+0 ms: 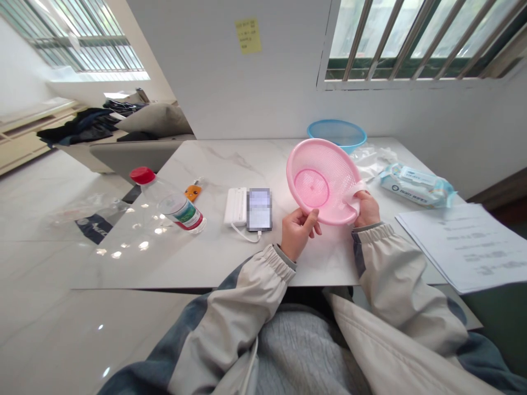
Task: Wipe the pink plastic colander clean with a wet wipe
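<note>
A pink plastic strainer basket [323,181] was held up in both hands just above the desk [247,164], tilted so that its round base faced the camera. The left hand [298,233] was curled closed around the basket's lower rim. The right hand [366,209] was closed on the opposite rim, pressing a white wipe [357,193] against it.

Directly behind the pink basket, a blue plastic basin [336,134] sat on the desk, partly hidden by it. Crumpled clear plastic film [370,159] lay just beyond the right hand, next to a packet of baby wipes [415,186]. Farther right, a stack of printed papers [465,247] overhung the desk's edge.

To the left of the pink basket, a blurred-out phone [259,209] lay touching a white power bank [235,206], with a white cable [245,231] looping between them. Beyond these, a clear plastic water bottle [173,203] with a red cap [142,175] lay on its side, near a small orange object [192,192]. A yellow sticky note [248,35] was stuck to the wall behind the blue basin.
</note>
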Demonstrator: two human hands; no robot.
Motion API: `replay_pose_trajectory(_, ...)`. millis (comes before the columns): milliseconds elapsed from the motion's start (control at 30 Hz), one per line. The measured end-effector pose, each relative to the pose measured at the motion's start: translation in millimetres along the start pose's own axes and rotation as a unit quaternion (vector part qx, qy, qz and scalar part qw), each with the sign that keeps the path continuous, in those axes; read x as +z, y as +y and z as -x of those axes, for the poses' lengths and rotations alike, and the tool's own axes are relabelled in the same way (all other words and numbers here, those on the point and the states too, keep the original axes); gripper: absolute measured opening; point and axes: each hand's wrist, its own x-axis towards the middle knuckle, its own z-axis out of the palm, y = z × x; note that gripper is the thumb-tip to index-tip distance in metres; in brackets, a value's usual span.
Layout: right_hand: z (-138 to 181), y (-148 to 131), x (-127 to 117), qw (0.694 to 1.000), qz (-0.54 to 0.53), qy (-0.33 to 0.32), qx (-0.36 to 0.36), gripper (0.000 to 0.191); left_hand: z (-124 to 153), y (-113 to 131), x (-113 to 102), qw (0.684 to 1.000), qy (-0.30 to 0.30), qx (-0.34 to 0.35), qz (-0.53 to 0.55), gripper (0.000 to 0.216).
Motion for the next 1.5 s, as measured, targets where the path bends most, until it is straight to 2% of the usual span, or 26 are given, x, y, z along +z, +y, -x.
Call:
replay_pose_trajectory(433,-0.7,-1.4,-2.5,0.999,0.001,-0.033,0.006,0.017,4.3,3.3,-0.3,0.997,-0.045,-0.019,-0.059,0.056)
replay_pose_trajectory(733,5.9,-3.9,0.6,0.999,-0.001,-0.033,0.022,0.016,7.5,6.1,2.2,0.984,-0.133,-0.021,-0.114,0.051)
replay_pose_trajectory(967,11.6,-4.5,2.5,0.998,0.009,-0.050,0.027,0.016,6.6,-5.9,0.2,0.961,-0.212,-0.013,-0.175,0.050)
replay_pose_trajectory(1200,11.1,-3.1,3.4,0.999,0.015,-0.048,0.009,0.016,4.4,-12.9,1.0,0.958,-0.208,-0.018,-0.196,0.049)
replay_pose_trajectory(1500,25.1,-6.6,13.1,0.999,0.018,-0.038,0.035,0.018,2.8,-19.1,4.0,0.954,-0.218,-0.052,-0.201,0.051)
